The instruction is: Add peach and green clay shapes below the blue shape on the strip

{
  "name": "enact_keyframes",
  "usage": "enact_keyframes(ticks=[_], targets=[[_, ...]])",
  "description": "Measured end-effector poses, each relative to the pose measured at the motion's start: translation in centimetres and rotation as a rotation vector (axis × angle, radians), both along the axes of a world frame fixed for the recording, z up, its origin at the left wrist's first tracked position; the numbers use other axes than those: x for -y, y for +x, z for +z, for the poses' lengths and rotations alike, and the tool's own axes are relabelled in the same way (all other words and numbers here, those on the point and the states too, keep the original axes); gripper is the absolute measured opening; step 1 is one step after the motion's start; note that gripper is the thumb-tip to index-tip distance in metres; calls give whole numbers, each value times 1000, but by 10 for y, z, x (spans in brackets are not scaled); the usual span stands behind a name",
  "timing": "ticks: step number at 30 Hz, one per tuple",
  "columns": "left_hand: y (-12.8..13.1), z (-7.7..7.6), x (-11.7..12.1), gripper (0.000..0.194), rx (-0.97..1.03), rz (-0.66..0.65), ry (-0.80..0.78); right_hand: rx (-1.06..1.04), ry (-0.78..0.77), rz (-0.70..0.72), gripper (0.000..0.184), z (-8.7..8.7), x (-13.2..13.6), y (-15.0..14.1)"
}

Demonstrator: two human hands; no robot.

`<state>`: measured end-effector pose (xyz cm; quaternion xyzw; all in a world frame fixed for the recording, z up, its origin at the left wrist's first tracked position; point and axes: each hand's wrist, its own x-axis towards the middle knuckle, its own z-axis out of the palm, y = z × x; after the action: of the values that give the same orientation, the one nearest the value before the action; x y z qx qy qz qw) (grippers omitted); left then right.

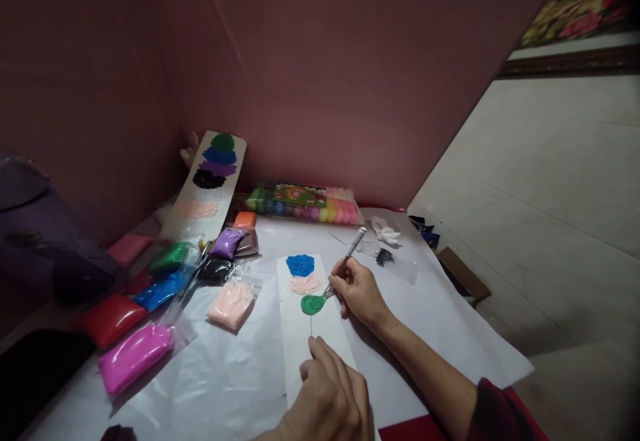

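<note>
My right hand [360,287] is closed around a small fork [351,251] with a striped handle. The fork's tines touch a flattened patch of green clay [313,304] on a long white card [293,354]. Above the green, the card carries a textured blue clay patch [300,265] and a pale peach clay patch [305,285]. My left hand [333,391] rests on the lower card, fingers partly extended and thumb apart, with no object visible in it. A thin dark line runs from the green clay toward its index fingertip; I cannot tell whether it is drawn.
A second card [200,191] with several coloured patches leans at the back left. Packets of clay, including pink [136,359], red [113,319] and peach [231,304], lie to the left. A multicoloured clay pack [305,203] lies behind. White clay [385,230] sits at right.
</note>
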<state>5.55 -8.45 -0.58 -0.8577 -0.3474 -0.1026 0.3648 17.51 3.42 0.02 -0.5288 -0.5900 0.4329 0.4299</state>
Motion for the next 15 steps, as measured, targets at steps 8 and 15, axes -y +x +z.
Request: enact_keyframes(ticks=[8, 15], targets=[[1, -1, -1, 22, 4, 3, 8, -101, 142, -148, 19, -8, 6, -3], [1, -2, -2, 21, 16, -11, 18, -73, 217, -53, 12, -6, 17, -20]])
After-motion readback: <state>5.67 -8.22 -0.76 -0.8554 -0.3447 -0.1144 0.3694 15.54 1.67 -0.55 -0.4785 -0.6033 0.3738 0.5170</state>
